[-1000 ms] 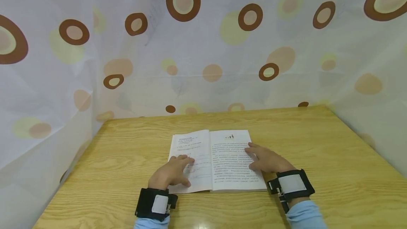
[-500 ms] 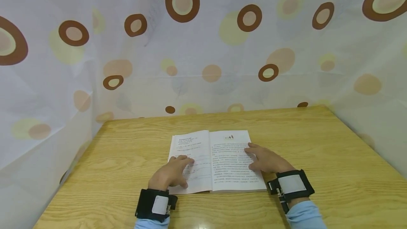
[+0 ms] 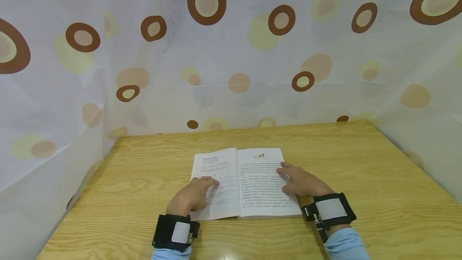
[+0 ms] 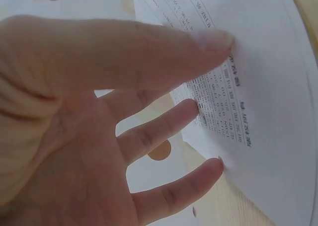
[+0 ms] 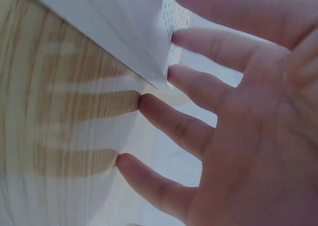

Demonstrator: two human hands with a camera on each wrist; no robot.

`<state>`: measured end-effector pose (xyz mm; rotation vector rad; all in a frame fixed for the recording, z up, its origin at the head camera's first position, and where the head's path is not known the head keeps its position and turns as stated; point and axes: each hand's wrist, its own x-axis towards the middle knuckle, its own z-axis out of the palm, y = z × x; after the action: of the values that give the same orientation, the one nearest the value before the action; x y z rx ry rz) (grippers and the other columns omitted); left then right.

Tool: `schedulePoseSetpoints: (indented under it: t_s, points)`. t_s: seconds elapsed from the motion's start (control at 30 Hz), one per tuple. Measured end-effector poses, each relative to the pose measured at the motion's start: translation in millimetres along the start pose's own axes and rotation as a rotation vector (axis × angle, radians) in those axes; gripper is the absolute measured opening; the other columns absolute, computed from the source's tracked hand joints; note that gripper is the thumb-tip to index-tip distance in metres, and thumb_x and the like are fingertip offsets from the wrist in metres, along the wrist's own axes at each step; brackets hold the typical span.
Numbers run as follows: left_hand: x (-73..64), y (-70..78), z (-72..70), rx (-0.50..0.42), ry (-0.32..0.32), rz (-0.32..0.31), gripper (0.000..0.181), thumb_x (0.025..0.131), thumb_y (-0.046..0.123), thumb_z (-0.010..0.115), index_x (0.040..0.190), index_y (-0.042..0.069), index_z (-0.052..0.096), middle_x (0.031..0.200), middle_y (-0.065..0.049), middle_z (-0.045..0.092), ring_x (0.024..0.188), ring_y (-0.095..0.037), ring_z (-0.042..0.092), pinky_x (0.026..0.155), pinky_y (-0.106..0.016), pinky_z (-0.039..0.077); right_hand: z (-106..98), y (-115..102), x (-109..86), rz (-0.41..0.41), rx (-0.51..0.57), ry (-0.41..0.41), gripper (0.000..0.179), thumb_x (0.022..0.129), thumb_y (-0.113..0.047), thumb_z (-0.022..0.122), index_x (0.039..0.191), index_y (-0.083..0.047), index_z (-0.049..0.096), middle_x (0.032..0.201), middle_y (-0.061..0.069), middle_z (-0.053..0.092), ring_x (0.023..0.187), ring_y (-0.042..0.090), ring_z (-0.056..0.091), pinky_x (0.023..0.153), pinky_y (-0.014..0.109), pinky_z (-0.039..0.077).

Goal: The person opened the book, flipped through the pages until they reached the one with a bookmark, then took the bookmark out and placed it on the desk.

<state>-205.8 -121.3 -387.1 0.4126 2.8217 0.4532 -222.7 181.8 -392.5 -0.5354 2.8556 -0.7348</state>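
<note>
An open book (image 3: 258,189) lies on the wooden table, printed text on both pages. My left hand (image 3: 188,198) rests on the left page near its outer edge. The left wrist view shows its fingertips spread against the paper (image 4: 278,116), with the thumb (image 4: 149,54) stretched across above the print. On the book's other side, my right hand (image 3: 304,181) lies over the right page's outer edge. Seen from the right wrist, its fingers (image 5: 179,129) are spread: some tips meet the page, two touch the tabletop (image 5: 54,107) beside it. Neither hand grips anything.
The wood-grain table (image 3: 151,163) extends around the book on every side. A white sheet (image 3: 162,59) with brown and yellow circles hangs behind it and along both sides. Black straps with white patches (image 3: 330,208) wrap both wrists.
My left thumb has drawn in toward the fingers, away from the lower part of the left page. The right hand and the book stay in place.
</note>
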Motion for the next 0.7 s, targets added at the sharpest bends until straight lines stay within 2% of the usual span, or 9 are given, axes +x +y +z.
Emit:
schedulePoseSetpoints:
  t_s: [0.2, 0.43, 0.7]
  points:
    - [-1.4, 0.4, -1.1, -0.003, 0.026, 0.010, 0.064, 0.061, -0.007, 0.071, 0.119, 0.016, 0.057, 0.129, -0.009, 0.047, 0.107, -0.029, 0.041, 0.066, -0.036, 0.046, 1.3, 1.6, 0.5, 0.000, -0.005, 0.001, 0.055, 0.075, -0.009, 0.066, 0.126, 0.003, 0.047, 0.138, 0.028, 0.029, 0.122, 0.046, 0.025, 0.096, 0.060, 0.029]
    - [-3.5, 1.2, -1.3, 0.019, 0.068, -0.005, 0.058, 0.060, -0.002, 0.074, 0.114, 0.013, 0.059, 0.116, -0.010, 0.050, 0.094, -0.026, 0.043, 0.069, -0.037, 0.047, 1.4, 2.3, 1.2, 0.109, -0.066, 0.013, 0.067, 0.073, -0.018, 0.069, 0.127, 0.009, 0.041, 0.139, 0.038, 0.014, 0.117, 0.058, 0.018, 0.091, 0.069, 0.027]
    - [-3.1, 1.0, -0.8, 0.017, 0.081, -0.005, 0.056, 0.060, -0.001, 0.075, 0.112, 0.014, 0.059, 0.109, -0.009, 0.050, 0.090, -0.025, 0.043, 0.066, -0.037, 0.047, 0.6, 1.3, 1.6, 0.111, -0.059, 0.003, 0.056, 0.072, -0.017, 0.070, 0.118, 0.008, 0.051, 0.136, 0.039, 0.017, 0.116, 0.057, 0.021, 0.092, 0.066, 0.029]
